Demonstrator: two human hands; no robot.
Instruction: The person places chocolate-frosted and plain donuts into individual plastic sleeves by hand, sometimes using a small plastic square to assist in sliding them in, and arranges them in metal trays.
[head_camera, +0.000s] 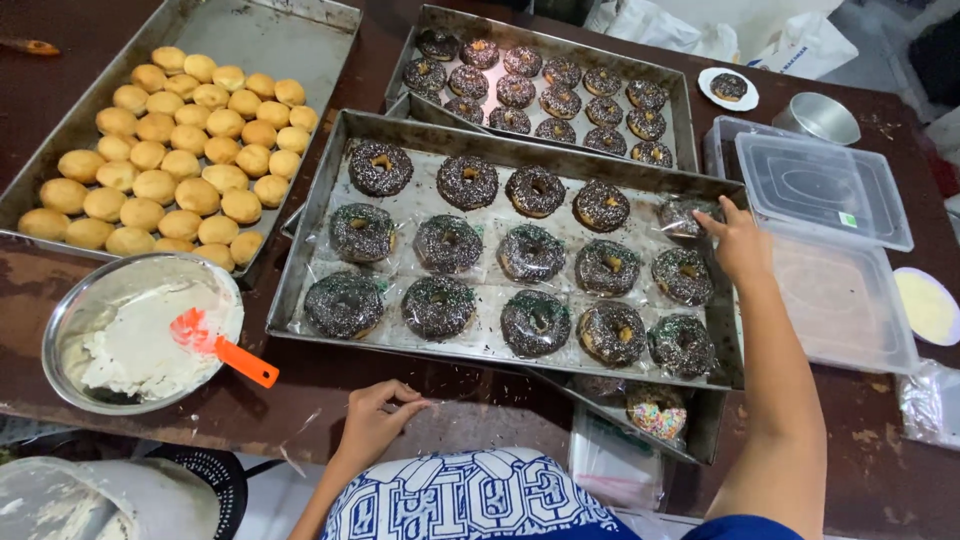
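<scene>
Head view, looking down on a dark brown table. A long steel tray sits at the centre, propped over other trays so that it lies within easy reach of both arms. It carries three rows of chocolate-glazed ring doughnuts flecked with sprinkles, each resting on a clear plastic sheet or sleeve, apparently so that one can be lifted without touching the glaze.

The right hand reaches to the tray's far right end; its fingers are extended toward the wrapped doughnut in the top row, touching or nearly touching its plastic. Whether they pinch the film cannot be told. The left hand rests on the table edge just below the tray, fingers loosely curled, holding nothing.

A second tray behind holds smaller glazed doughnuts in tight rows. At left, a third tray holds plain golden buns, grouped toward its near end. Below it stands a steel bowl of white cream with an orange-handled spatula left lying in it, handle over the rim.

Packaging: clear rectangular plastic boxes stacked at right, the top lid bearing a small green corner sticker. A flat packet of clear bags lies at the near edge, under the lowest tray holding a rainbow-sprinkled doughnut.
</scene>
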